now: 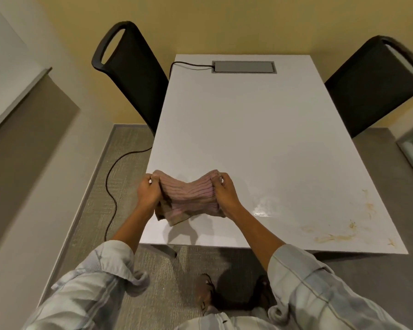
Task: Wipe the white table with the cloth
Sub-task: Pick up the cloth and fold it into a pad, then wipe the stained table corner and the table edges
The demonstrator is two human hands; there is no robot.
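A pinkish striped cloth (188, 197) hangs stretched between both hands, just above the near left part of the white table (248, 129). My left hand (148, 191) grips the cloth's left edge, fingers curled round it. My right hand (224, 189) grips the right edge the same way. The cloth's lower end droops towards the tabletop, casting a shadow. Orange-brown smears (336, 236) mark the table's near right corner, and a wet shiny patch (265, 206) lies to the right of my right hand.
A grey cable box (243, 66) is set into the table's far end, with a black cable (112, 186) running off the left edge to the floor. Black chairs stand at the far left (134, 67) and far right (372, 84). My feet show below the table's near edge.
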